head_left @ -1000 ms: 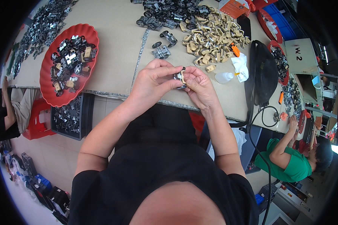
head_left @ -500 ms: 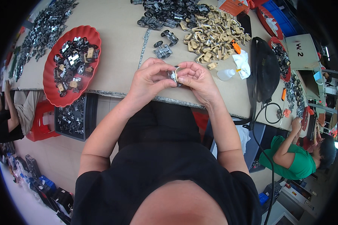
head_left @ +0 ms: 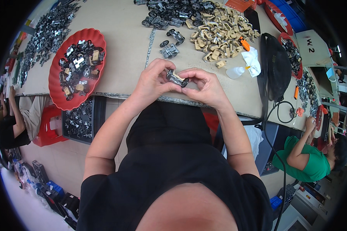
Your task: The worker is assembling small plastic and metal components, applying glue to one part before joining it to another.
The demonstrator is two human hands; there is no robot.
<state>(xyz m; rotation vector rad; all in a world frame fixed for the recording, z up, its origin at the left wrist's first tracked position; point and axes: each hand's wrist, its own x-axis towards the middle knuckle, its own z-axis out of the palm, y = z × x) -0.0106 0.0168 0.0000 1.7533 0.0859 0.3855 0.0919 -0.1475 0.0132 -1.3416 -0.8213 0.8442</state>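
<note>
Between my two hands, just above the table's front edge, is a small toy car chassis (head_left: 176,79) with black wheels and a tan part on it. My left hand (head_left: 153,80) pinches its left end with thumb and fingers. At the other end, the fingertips of my right hand (head_left: 205,87) close on it beside a wheel. Beyond my hands lie two loose grey chassis pieces with wheels, the nearer one (head_left: 169,51) close to my left fingers. A pile of tan plastic parts (head_left: 219,36) spreads farther back to the right.
A red scalloped tray (head_left: 54,82) of assembled pieces stands left. Dark wheeled chassis (head_left: 181,13) are heaped at the back. To the right lie a white squeeze bottle (head_left: 235,72), a tissue (head_left: 252,61) and a black bag (head_left: 277,73). A person in green (head_left: 308,159) works far right.
The toy car chassis has turned in my fingers, so its wheels and tan part now show more. My right hand has shifted slightly lower. The whole view has moved a little.
</note>
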